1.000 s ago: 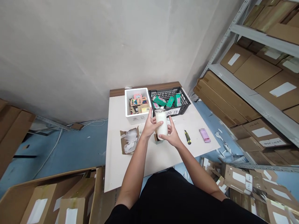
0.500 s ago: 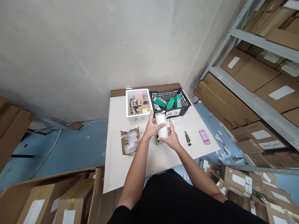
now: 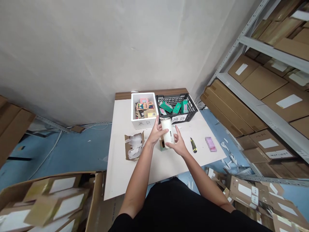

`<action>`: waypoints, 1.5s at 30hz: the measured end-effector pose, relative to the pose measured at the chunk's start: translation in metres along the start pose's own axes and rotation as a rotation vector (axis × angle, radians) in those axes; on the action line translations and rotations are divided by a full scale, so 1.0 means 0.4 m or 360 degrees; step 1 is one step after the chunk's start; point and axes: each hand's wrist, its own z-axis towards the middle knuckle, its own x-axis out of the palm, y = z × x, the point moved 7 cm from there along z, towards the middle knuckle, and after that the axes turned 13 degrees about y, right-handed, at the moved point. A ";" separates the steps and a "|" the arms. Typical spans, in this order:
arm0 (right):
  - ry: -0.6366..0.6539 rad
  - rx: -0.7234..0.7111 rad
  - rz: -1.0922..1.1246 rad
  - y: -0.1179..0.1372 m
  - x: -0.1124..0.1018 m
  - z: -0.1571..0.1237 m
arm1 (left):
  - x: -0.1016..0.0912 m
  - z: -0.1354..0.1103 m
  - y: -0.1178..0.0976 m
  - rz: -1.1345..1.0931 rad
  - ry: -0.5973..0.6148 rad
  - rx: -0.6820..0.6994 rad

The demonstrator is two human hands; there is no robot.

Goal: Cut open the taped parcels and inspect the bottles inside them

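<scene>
Clasping white tumbler between both hands, left gripping higher, right near base.

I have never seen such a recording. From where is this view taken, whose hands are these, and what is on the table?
No machine is here, only a person working barehanded. This person wears the camera on the head, looking forward and down. The left hand and right hand share a grip on a white bottle. At the back of the table stand a white bin and a black basket holding green boxes. Nearer, on the left, is an open carton with white paper; on the right lie a knife and a blurred pink thing.
</scene>
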 end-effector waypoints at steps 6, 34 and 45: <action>-0.0295 0.0092 -0.0378 -0.029 -0.012 -0.003 | 0.000 -0.024 -0.054 0.0754 -0.0443 0.0010; -0.0358 0.0686 -0.0574 -0.533 -0.041 0.068 | -0.060 -0.109 0.377 0.0725 -0.0486 -0.0265; -0.0376 0.0748 -0.0564 -0.551 -0.017 0.074 | -0.087 -0.186 0.495 0.1083 -0.0480 -0.0440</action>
